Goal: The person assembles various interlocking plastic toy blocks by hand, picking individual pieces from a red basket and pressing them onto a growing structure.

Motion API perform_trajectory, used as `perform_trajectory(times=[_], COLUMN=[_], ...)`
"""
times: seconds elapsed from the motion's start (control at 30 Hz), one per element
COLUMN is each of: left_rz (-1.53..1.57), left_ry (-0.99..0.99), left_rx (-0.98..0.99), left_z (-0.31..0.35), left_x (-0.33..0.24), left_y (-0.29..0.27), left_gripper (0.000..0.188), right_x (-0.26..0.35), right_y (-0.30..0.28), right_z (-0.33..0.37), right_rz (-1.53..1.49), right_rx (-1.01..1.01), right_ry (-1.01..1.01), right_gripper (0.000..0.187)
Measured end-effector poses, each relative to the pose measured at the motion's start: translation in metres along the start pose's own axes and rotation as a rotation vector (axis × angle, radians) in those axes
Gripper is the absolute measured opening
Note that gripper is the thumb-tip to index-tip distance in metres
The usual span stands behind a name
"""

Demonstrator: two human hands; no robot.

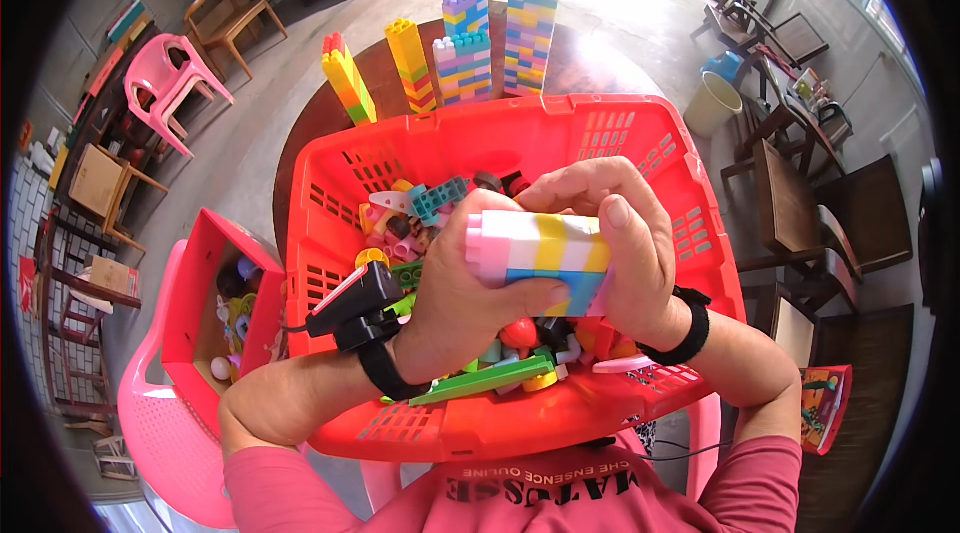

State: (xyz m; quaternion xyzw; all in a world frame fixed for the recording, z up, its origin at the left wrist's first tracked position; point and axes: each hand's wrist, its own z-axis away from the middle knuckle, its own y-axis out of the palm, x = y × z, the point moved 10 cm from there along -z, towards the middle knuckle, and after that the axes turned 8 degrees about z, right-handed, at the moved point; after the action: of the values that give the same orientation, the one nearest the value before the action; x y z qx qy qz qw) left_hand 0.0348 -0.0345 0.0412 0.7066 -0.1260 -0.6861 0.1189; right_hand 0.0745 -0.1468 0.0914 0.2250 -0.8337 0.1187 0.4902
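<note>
Between my two hands is a stack of toy building blocks (545,258) in white, yellow, pink and blue, tilted on its side with its pink end to the left. My left hand (470,268) wraps around the pink end, thumb along the blue side. My right hand (635,253) closes on the other end, its thumb and palm against the blocks. Both hands hover over a red plastic basket (465,433) of loose pieces. Inside it lie a teal block (438,198), a long green strip (485,380) and a small red ball-like piece (519,334).
Several block towers stand behind the basket on a round dark table (300,148), the tallest tower (532,28) at right. At left, a red box (222,303) of small toys rests on a pink chair (165,423). Wooden chairs (785,198) and a pale bin (713,105) are on the right.
</note>
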Motion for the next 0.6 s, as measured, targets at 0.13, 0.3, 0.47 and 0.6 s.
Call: perform_trajectory(times=[0.13, 0.3, 0.47, 0.6], left_rz=[-0.049, -0.066, 0.077, -0.066], left_ry=[0.122, 0.037, 0.018, -0.074], left_rx=[0.0, -0.015, 0.026, 0.093], left_z=[0.004, 0.003, -0.038, -0.057], left_x=[-0.011, 0.0, 0.014, 0.027], left_y=[0.004, 0.002, -0.003, -0.028], left_gripper=[0.055, 0.055, 0.046, 0.034], right_x=[0.008, 0.004, -0.046, -0.046], right_y=[-0.001, -0.01, -0.025, -0.062], right_z=[0.005, 0.004, -0.026, -0.057], right_rz=[0.012, 0.124, 0.326, 0.926], right_rx=[-0.01, -0.013, 0.012, 0.059], right_ry=[-0.026, -0.077, 0.093, -0.088], right_gripper=[0.031, 0.025, 0.03, 0.039])
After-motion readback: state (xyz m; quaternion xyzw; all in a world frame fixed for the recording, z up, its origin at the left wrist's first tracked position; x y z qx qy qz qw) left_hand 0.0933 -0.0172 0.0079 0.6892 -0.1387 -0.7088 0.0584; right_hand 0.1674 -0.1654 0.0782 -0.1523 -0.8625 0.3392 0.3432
